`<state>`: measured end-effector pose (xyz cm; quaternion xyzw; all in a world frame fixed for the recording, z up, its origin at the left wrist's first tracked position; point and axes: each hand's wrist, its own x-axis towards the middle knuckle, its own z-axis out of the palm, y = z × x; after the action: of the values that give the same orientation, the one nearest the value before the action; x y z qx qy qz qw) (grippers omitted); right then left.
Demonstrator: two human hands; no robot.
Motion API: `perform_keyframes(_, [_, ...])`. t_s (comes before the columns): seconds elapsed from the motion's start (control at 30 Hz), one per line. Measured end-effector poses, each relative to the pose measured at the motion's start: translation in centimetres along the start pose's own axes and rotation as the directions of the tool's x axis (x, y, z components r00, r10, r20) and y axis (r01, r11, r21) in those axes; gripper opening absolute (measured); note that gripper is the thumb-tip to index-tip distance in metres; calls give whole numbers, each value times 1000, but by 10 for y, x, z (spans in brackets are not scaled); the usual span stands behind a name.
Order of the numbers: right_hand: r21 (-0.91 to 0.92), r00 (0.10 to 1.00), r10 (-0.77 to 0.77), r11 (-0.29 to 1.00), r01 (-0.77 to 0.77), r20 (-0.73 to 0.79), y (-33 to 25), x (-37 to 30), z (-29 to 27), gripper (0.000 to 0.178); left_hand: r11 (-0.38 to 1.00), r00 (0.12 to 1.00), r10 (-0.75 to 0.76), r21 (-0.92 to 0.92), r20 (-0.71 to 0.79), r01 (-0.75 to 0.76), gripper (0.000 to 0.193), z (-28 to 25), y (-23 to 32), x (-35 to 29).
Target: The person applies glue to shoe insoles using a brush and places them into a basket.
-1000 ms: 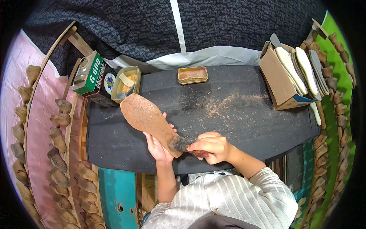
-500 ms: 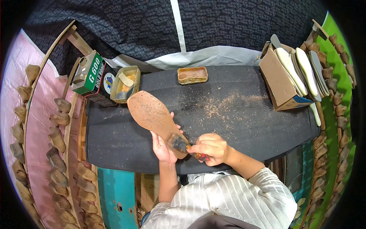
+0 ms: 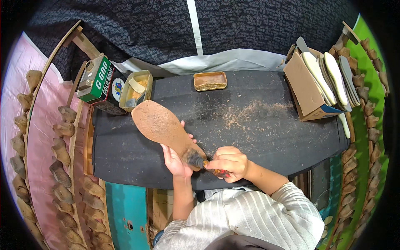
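Observation:
My left hand [image 3: 177, 163] is closed around the narrow end of a brown shoe sole [image 3: 155, 121], thumb on the near side and fingertips showing past its far edge. The sole is tilted, its wide end pointing up and left over the table. My right hand [image 3: 229, 163] grips a short brush by its red-and-orange-stained handle [image 3: 218, 171]. Dark bristles of the brush [image 3: 194, 158] rest on the sole's narrow end, beside my left hand. Part of that end is hidden under the brush.
Brown shavings [image 3: 246, 116] lie scattered across the black-covered table [image 3: 200, 110]. A shallow tray [image 3: 210, 81] stands at the back. Far left are a green-and-black can [image 3: 100, 85] and a yellowish tub [image 3: 146, 79]. A cardboard box [image 3: 303, 89] with white insoles stands right. Racks of shoe lasts [image 3: 62, 152] flank both sides.
The sole has shifted a little to the left, with my left hand moving slightly along with it. The brush stays against its narrow end, and my right hand has barely moved.

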<state>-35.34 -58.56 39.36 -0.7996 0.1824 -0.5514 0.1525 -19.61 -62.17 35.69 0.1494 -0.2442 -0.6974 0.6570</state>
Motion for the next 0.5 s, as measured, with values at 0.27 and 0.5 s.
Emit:
perform_keyframes(0.27, [-67,930,114,987,-146,-348,16,13,-37,26,976,995,-68,-210,-77,50,56,-9,7,2])
perform_keyframes(0.5, [-142,711,430,794,-591,-557,111,47,-70,22,972,986,-134,-179,97,150,55,-12,5,-2])
